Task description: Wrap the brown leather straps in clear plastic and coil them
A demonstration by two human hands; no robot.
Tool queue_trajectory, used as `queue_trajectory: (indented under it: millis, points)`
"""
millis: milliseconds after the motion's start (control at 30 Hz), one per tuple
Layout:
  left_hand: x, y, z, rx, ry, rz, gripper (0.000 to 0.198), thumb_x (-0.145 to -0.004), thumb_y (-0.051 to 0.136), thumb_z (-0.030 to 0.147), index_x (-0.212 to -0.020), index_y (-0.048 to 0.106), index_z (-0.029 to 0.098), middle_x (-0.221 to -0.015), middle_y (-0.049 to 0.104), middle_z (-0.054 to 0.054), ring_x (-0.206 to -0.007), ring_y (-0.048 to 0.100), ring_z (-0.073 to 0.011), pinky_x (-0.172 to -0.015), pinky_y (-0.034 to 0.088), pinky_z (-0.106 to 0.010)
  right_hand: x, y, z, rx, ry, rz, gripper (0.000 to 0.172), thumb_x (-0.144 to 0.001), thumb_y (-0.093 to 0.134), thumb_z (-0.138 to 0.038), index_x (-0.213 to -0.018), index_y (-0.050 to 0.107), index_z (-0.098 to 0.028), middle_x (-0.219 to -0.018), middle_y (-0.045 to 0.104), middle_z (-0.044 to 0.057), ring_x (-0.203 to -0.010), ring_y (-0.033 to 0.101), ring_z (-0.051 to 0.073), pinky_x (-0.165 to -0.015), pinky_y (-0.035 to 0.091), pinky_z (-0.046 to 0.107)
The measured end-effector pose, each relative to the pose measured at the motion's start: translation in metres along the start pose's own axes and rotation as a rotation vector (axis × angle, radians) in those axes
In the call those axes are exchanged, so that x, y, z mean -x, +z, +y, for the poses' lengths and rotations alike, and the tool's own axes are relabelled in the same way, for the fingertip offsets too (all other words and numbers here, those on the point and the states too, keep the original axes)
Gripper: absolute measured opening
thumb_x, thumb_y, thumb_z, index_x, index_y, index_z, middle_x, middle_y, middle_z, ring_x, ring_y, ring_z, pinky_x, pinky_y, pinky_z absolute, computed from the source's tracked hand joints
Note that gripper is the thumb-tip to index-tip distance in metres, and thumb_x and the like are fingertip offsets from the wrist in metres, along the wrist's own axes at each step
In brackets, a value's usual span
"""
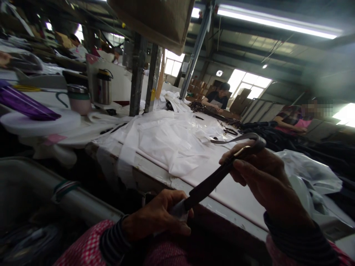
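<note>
I see the strap [210, 183] slanting up across the near edge of the bench [238, 205], held at both ends. The left hand [158, 220] is closed round its lower end, thumb pressed on top. The right hand [263, 177] pinches the upper end between thumb and fingers, and above it the strap curls into a loose loop. The strap is dark, flat and narrow, with a dull sheen like leather or coated webbing; I cannot tell which. Behind it a crumpled white cloth [166, 142], thin and creased, covers much of the bench and hangs over its edge. A clear plastic bag [313, 173] bunches just beside the right hand. Further back lies a heap of dark straps [274, 138], where two people [219, 98] sit at work, well apart from my hands. On the left stand a steel flask [104, 88] and a lidded cup [79, 99], near a flat white disc [39, 123] with a purple sheet [24, 103] across it. Two dark metal posts [138, 74] rise from the bench between these and the cloth. Striped cuffs and pink checked sleeves [85, 247] cover both wrists. The lower left is dim: a grey rounded rim [33, 184] shows there, but I cannot make out what it belongs to. The strap's lower tip is hidden inside the left hand.
</note>
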State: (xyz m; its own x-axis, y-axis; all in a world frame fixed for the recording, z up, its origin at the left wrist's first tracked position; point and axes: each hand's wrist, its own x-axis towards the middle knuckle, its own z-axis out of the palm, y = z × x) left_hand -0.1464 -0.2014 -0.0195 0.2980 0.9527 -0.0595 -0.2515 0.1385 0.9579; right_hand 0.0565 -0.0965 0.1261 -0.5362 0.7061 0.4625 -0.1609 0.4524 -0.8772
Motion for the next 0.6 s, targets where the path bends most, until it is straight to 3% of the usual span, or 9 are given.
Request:
queue_trajectory:
  millis: [133, 233, 333, 433, 600]
  points:
    - [-0.006, 0.004, 0.000, -0.215, 0.197, 0.264, 0.028, -0.072, 0.086, 0.031, -0.086, 0.066, 0.017, -0.070, 0.051, 0.006, -0.065, 0.042, -0.0091, -0.060, 0.035, -0.020, 0.001, 0.000, 0.003, 0.094, -0.019, 0.111, 0.013, -0.085, 0.081, -0.023, -0.090, 0.070, -0.018, -0.077, 0.065, 0.003, -0.053, 0.048, 0.010, -0.044, 0.033, 0.024]
    - [-0.008, 0.009, -0.003, -0.422, 0.312, 0.431, 0.028, -0.080, 0.081, 0.035, -0.098, 0.068, 0.019, -0.068, 0.053, 0.007, -0.064, 0.045, -0.0104, -0.062, 0.037, -0.021, 0.000, 0.001, 0.003, 0.132, -0.002, 0.201, 0.016, -0.084, 0.083, -0.025, -0.087, 0.069, -0.019, -0.068, 0.059, -0.001, -0.051, 0.046, 0.009, -0.045, 0.033, 0.023]
    - [-0.008, 0.013, -0.007, -0.580, 0.359, 0.471, 0.037, -0.083, 0.078, 0.043, -0.111, 0.067, 0.023, -0.076, 0.063, 0.005, -0.068, 0.055, -0.0130, -0.065, 0.040, -0.022, -0.002, 0.005, 0.002, 0.119, -0.044, 0.274, 0.019, -0.082, 0.085, -0.024, -0.083, 0.067, -0.018, -0.066, 0.056, -0.003, -0.049, 0.044, 0.008, -0.043, 0.031, 0.023]
    - [-0.011, 0.017, -0.012, -0.652, 0.385, 0.494, 0.032, -0.089, 0.072, 0.043, -0.115, 0.065, 0.025, -0.085, 0.069, 0.002, -0.073, 0.061, -0.0154, -0.069, 0.043, -0.023, -0.002, 0.008, 0.002, 0.108, -0.080, 0.321, 0.020, -0.082, 0.084, -0.024, -0.080, 0.066, -0.018, -0.064, 0.053, -0.004, -0.047, 0.042, 0.008, -0.042, 0.029, 0.023]
    - [-0.016, 0.020, -0.013, -0.561, 0.326, 0.554, 0.036, -0.083, 0.077, 0.041, -0.112, 0.065, 0.023, -0.076, 0.067, 0.002, -0.068, 0.060, -0.0156, -0.064, 0.044, -0.024, 0.007, 0.007, 0.006, 0.132, -0.029, 0.324, 0.021, -0.081, 0.086, -0.027, -0.084, 0.067, -0.019, -0.065, 0.058, -0.002, -0.048, 0.046, 0.009, -0.042, 0.031, 0.024]
